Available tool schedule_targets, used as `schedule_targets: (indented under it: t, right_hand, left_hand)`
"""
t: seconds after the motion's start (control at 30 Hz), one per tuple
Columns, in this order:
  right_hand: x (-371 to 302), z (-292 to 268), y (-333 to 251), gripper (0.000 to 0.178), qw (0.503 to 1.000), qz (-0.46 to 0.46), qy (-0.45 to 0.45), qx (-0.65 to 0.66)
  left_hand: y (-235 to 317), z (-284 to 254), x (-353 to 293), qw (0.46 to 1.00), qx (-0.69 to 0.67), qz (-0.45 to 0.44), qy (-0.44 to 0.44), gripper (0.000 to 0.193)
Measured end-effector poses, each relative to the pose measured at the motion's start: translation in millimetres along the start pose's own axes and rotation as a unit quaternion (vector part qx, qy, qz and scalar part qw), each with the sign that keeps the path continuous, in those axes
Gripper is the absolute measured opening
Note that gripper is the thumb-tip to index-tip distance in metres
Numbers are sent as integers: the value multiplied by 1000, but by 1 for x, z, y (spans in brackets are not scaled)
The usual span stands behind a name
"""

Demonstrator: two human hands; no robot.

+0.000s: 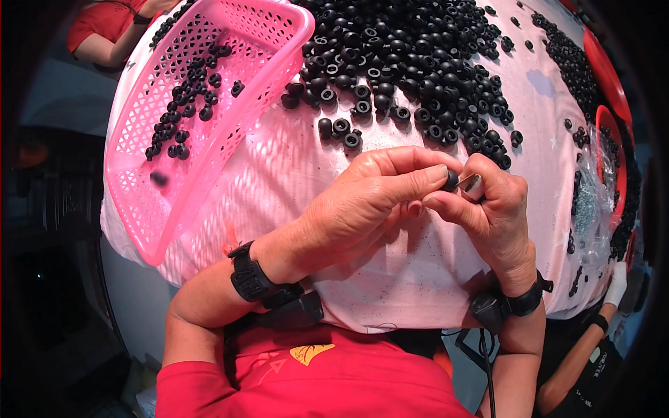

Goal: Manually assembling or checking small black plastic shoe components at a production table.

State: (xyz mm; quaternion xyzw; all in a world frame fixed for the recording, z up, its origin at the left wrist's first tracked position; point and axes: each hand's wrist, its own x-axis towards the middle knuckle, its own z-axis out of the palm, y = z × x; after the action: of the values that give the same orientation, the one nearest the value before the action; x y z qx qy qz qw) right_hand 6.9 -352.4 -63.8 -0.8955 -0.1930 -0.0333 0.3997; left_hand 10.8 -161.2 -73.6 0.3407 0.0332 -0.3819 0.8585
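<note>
A worktop (390, 296) covered in pale pink cloth spreads beneath and around the fingers of both hands. Left of and beyond the fingers lies a pink perforated basket (261, 90), with a scatter of black pieces on its bottom. Straight beyond the fingers, a broad heap of small rounded black pieces (418, 59) covers the cloth, its nearest stragglers close to them. Well to their right, red trays (605, 63) sit by more black pieces and a crumpled clear plastic bag (592, 191).

The left hand (366, 198) has its thumb and forefinger closed on one black part (451, 181), mostly hidden between the fingertips. Just beside it, the right hand (496, 209) is curled, thumb and forefinger pinched on a small shiny metal object (472, 187); its exact kind cannot be told.
</note>
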Motion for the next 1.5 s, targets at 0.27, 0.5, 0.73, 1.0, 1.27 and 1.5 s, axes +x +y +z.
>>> schedule_targets:
  t: [0.27,0.5,0.73,1.0,1.27,1.5]
  right_hand:
    - [0,-1,-3,38,1000,8,-14,20]
    - [-1,-1,-11,28,992,-30,93,78]
    - [0,-6,-6,30,991,-48,76,95]
    - [0,-8,-8,32,995,-18,46,86]
    - [-1,-6,-3,33,992,-77,54,87]
    - [1,-8,-2,36,988,-142,49,33]
  left_hand:
    - [3,-1,-2,1000,13,-7,-16,30]
    - [1,-2,1,1000,-28,11,-7,30]
    - [6,2,1,999,-50,5,1,25]
    - [3,-2,2,1000,-11,12,-1,25]
    - [7,-5,-1,999,-26,-23,-18,32]
    - [6,-6,1,999,-39,-26,-18,29]
